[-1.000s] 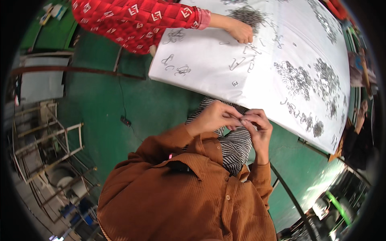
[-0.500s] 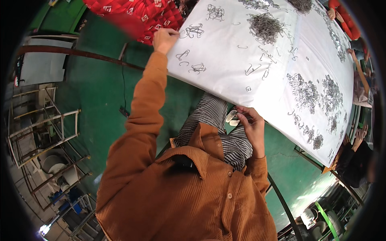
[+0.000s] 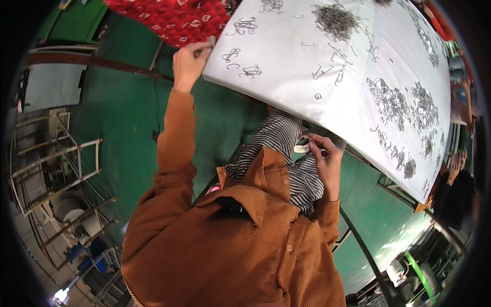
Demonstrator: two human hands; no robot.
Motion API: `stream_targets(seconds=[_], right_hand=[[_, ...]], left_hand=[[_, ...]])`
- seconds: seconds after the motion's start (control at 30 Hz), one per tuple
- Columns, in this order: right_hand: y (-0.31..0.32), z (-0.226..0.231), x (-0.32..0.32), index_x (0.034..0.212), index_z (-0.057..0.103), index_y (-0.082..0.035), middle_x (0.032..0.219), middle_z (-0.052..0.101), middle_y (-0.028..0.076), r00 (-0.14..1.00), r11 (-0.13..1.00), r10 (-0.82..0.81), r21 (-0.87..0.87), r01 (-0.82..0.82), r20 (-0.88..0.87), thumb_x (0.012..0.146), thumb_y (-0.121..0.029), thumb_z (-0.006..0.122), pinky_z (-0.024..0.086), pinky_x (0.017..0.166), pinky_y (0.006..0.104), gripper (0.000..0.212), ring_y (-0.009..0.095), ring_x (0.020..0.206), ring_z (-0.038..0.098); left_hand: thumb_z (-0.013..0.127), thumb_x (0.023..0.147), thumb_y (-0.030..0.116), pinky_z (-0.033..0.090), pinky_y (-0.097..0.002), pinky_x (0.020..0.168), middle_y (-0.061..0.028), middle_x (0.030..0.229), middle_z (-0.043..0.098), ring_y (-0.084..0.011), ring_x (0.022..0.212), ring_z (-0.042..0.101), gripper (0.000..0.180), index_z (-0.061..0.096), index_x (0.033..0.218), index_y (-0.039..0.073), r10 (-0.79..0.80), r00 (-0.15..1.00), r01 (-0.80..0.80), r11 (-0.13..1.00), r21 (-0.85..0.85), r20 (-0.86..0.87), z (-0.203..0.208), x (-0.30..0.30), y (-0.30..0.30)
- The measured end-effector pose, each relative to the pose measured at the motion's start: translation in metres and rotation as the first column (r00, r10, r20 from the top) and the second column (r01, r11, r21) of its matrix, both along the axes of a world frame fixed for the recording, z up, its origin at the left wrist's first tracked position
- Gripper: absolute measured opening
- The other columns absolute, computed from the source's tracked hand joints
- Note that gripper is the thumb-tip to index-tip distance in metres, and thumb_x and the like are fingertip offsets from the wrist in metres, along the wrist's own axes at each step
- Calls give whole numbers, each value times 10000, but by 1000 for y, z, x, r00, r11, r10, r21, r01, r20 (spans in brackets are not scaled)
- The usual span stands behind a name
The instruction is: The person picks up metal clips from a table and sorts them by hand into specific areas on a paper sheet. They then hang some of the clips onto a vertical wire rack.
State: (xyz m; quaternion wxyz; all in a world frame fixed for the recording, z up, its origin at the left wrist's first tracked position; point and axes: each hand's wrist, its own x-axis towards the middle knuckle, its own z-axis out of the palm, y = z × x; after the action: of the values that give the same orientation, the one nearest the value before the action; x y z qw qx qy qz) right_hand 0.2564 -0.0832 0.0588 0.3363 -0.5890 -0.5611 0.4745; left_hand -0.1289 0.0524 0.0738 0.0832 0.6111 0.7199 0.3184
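My left hand (image 3: 188,65) is at the left edge of the white-covered table (image 3: 286,94), its fingers drawn together. What they hold, if anything, is too small to make out. Small groups of dark wire hooks (image 3: 250,71) lie on the cover to its right. My right hand (image 3: 327,158) is low over my lap, just below the table's front edge, thumb and fingers pinched. Anything between its fingertips cannot be made out. A small pale, shiny thing (image 3: 302,149) shows beside these fingertips; whether they touch it is unclear.
A large pile of hooks (image 3: 335,22) sits toward the far side, with more heaps (image 3: 388,102) to the right. Red patterned cloth (image 3: 174,20) is beyond my left hand. Another person's hands (image 3: 455,168) are at the right edge. Metal frames (image 3: 56,169) stand at left.
My left hand has drawn back leftward, away from the hooks near the table's edge. My right hand stays pinched over my lap. The table sits slightly higher in view.
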Motion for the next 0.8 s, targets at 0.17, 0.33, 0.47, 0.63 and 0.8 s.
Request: stream_targets(seconds=[0.17,0.33,0.47,0.63,0.8], right_hand=[[-37,-29,20,1028,688,7,917,691,104,998,997,-67,26,67,-1,828,-7,680,495,678,271,200,155,765,629],[-62,-34,29,1023,690,9,909,697,106,982,980,-187,-60,188,20,822,-20,690,495,645,280,203,154,720,632],[-72,-37,34,1018,693,1,907,698,102,969,967,-244,-62,246,45,820,-23,689,492,641,281,200,156,713,629],[-66,-48,31,1012,698,-18,884,687,105,975,974,-221,-50,222,25,820,-28,688,489,626,288,193,165,699,625],[-49,-44,29,973,705,-9,859,675,119,972,972,-233,-13,233,0,826,-23,680,483,592,293,150,192,673,624]], left_hand=[[695,807,95,481,-274,618,-70,843,680,-159,687,616,160,740,961,88,-260,940,256,966,48,219,-37,91,-22],[726,777,100,489,-308,648,-57,831,635,-204,684,606,103,736,880,94,-413,893,399,910,111,179,-71,188,7],[726,776,118,494,-352,735,-52,877,618,-236,814,613,70,712,843,100,-383,918,380,924,49,100,-72,231,31],[707,790,103,477,-390,817,-51,920,602,-242,958,580,75,667,850,85,-358,934,355,927,-119,-7,-72,243,37],[654,823,25,511,-336,692,-75,869,630,-226,784,630,81,624,898,33,-452,889,448,892,56,74,-62,231,28]])
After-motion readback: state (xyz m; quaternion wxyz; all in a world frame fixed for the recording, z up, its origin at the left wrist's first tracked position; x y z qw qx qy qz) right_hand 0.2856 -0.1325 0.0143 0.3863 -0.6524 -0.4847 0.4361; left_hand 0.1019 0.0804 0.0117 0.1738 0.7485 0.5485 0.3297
